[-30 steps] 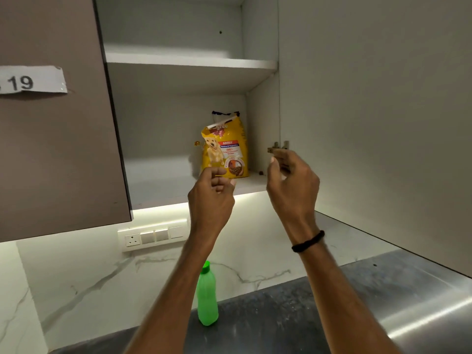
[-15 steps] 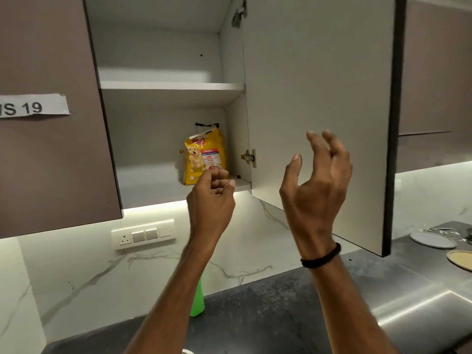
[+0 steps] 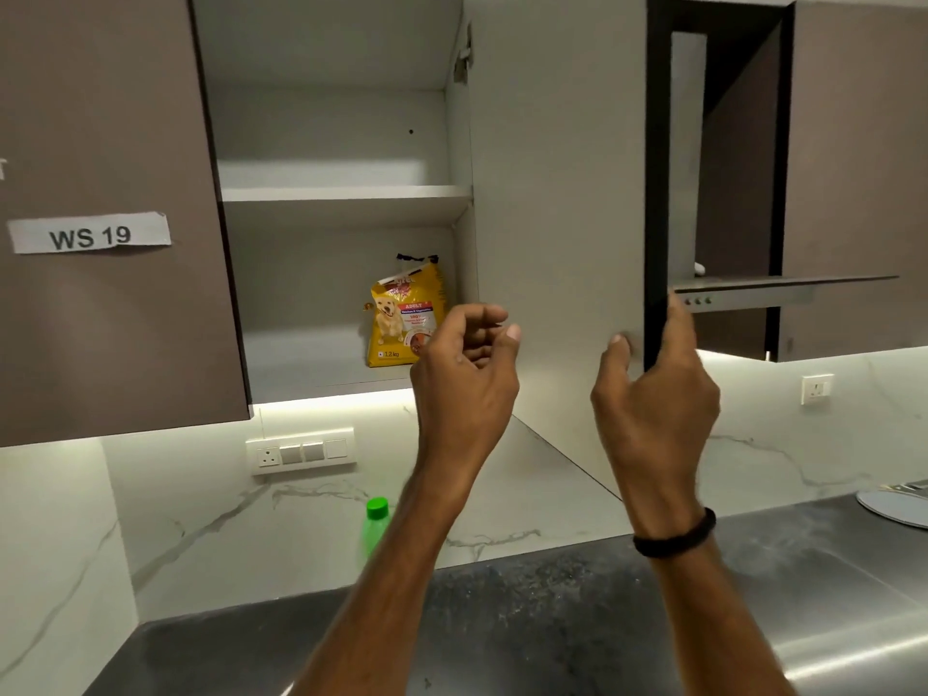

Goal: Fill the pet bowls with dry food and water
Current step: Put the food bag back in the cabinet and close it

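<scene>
- Right hand (image 3: 653, 394) grips the open cabinet door (image 3: 552, 218) by its edge; left hand (image 3: 464, 379) is loosely curled, holding nothing.
- One yellow dog-food bag (image 3: 401, 319), printed "ADULT" and "1.2 kg", stands at the right of the lower shelf (image 3: 311, 359).
- One label (image 3: 90, 237), "WS 19", left.

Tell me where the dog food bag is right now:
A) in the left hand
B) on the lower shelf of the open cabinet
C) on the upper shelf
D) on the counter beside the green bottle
B: the yellow dog food bag stands upright on the lower shelf of the open cabinet, behind the left hand, which holds nothing.
</scene>
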